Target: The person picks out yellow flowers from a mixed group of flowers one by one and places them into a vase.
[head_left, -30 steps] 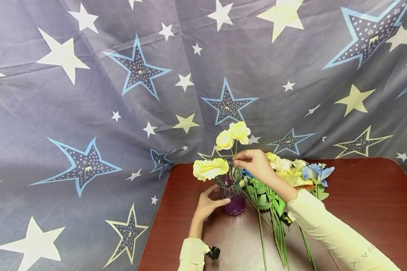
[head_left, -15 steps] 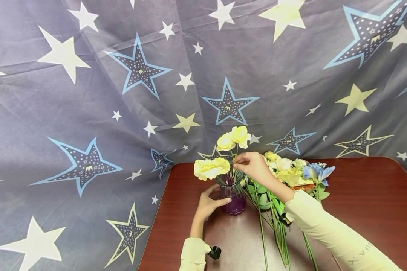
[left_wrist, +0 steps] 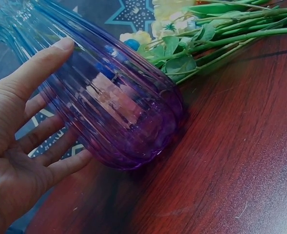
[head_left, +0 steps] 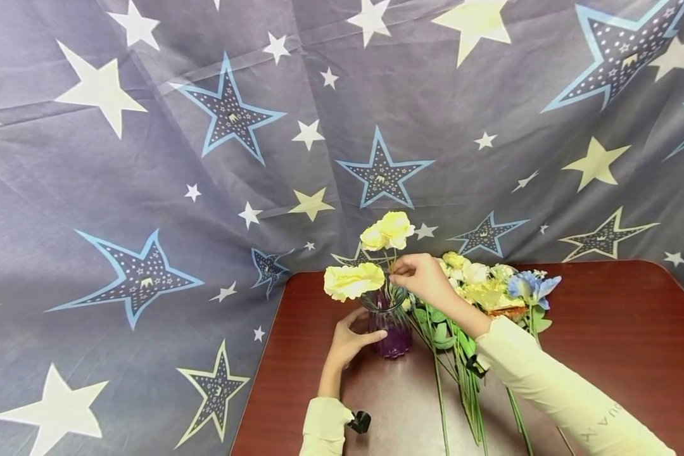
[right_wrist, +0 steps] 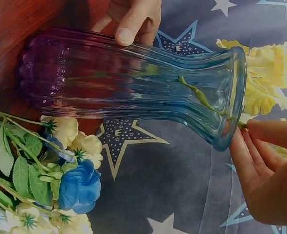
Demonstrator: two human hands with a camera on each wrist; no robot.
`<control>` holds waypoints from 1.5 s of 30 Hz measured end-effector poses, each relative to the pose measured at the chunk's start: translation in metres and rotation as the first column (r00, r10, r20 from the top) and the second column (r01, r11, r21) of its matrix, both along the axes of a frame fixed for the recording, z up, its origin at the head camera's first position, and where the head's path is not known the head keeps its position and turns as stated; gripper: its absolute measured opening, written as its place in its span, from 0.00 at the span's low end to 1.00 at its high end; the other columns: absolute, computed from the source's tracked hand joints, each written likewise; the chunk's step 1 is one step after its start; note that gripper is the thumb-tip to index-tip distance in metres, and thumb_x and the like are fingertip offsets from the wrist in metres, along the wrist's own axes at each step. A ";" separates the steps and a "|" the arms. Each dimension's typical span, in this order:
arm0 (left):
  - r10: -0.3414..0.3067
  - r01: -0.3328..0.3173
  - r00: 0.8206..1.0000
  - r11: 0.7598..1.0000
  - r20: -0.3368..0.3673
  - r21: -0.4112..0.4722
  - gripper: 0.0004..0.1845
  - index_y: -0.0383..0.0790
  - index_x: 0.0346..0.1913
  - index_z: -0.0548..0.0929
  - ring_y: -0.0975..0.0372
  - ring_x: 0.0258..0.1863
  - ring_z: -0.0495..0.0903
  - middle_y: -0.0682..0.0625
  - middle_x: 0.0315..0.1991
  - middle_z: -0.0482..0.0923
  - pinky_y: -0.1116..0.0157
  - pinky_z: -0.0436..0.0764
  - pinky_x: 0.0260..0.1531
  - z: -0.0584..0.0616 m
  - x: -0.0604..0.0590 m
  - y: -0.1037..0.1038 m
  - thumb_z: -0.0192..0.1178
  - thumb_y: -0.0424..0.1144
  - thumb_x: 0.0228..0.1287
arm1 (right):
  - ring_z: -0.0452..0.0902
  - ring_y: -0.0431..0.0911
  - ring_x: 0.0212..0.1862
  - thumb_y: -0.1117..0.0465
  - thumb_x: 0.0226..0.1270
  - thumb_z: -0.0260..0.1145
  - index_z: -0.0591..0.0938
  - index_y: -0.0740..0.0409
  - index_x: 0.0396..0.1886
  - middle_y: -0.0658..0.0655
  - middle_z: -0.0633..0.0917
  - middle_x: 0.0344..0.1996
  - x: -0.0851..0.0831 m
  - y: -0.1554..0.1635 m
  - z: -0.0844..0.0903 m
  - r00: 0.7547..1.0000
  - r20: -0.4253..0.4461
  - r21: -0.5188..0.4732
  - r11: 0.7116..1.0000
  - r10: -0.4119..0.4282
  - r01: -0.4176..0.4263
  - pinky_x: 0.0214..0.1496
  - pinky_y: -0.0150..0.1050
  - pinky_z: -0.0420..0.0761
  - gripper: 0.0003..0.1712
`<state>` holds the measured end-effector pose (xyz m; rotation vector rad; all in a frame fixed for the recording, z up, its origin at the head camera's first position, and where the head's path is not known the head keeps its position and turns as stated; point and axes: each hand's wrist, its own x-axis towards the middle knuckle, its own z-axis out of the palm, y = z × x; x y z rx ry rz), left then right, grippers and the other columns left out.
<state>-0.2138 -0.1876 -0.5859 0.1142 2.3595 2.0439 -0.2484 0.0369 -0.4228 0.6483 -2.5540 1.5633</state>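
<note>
A ribbed glass vase (head_left: pixel 390 335), purple at the base and bluish toward its rim, stands upright on the table. My left hand (head_left: pixel 349 342) holds its side, with the thumb (left_wrist: pixel 46 66) across the glass and the fingers behind. At the mouth, my right hand (head_left: pixel 424 278) pinches the stem of a yellow flower (head_left: pixel 396 229) with two blooms. The lower end of this stem (right_wrist: pixel 197 95) shows inside the vase, just below the rim. Another yellow flower (head_left: pixel 353 282) with wide ruffled petals leans over the vase's left edge.
Right of the vase lies a pile of artificial flowers (head_left: pixel 490 288), yellow, white and blue, their green stems (head_left: pixel 470 399) pointing toward me. A star-patterned cloth (head_left: pixel 296 158) hangs behind the dark red table (head_left: pixel 615 329).
The two-bloom yellow flower has come slightly lower and to the left, and my right hand has sunk a little with it. My left hand keeps its hold on the vase.
</note>
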 end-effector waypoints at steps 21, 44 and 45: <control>-0.002 0.002 1.000 1.000 -0.005 0.013 0.33 0.42 0.62 0.82 0.48 0.57 0.84 0.39 0.55 0.85 0.50 0.82 0.59 0.000 0.000 -0.001 0.80 0.35 0.50 | 0.88 0.49 0.34 0.66 0.62 0.73 0.90 0.63 0.34 0.59 0.91 0.32 0.002 -0.004 0.004 1.000 -0.021 0.038 0.999 -0.003 0.004 0.43 0.46 0.88 0.04; 0.005 -0.005 1.000 1.000 0.014 0.008 0.34 0.42 0.63 0.81 0.48 0.57 0.84 0.39 0.55 0.85 0.51 0.83 0.59 0.000 0.001 0.000 0.80 0.36 0.50 | 0.87 0.47 0.33 0.65 0.61 0.74 0.88 0.58 0.31 0.56 0.91 0.31 0.002 -0.010 0.004 0.998 -0.040 0.132 0.990 -0.040 0.045 0.41 0.45 0.87 0.02; 0.003 -0.004 1.000 1.000 0.013 0.007 0.34 0.42 0.63 0.81 0.49 0.57 0.84 0.40 0.55 0.85 0.51 0.83 0.59 0.000 0.001 0.000 0.80 0.37 0.50 | 0.86 0.47 0.33 0.65 0.61 0.75 0.88 0.58 0.31 0.56 0.91 0.30 0.001 -0.010 0.004 0.998 -0.046 0.140 0.989 -0.041 0.048 0.41 0.45 0.87 0.02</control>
